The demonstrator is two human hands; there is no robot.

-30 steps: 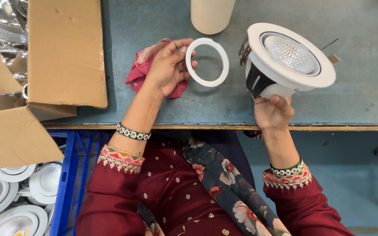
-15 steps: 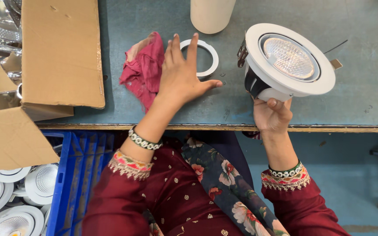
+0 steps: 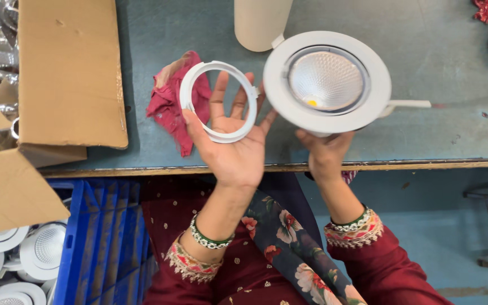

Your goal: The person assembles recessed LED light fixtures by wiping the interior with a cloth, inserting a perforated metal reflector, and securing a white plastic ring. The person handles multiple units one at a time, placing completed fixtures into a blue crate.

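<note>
While counter [image 3: 436,62] carries little, cardboard box [image 3: 57,73] sits at its left end, flaps open. Blue crate [image 3: 94,237] below counter edge, white lamps [image 3: 35,254] beside it. Downlight [image 3: 327,82] raised over counter, face up, right hand [image 3: 324,151] fingers clenched on underside. Red rag [image 3: 171,99] on counter behind left hand [image 3: 230,141]. Ring [image 3: 218,101] lies on open left palm, thumb hooked over rim, fingers spread straight.
</note>
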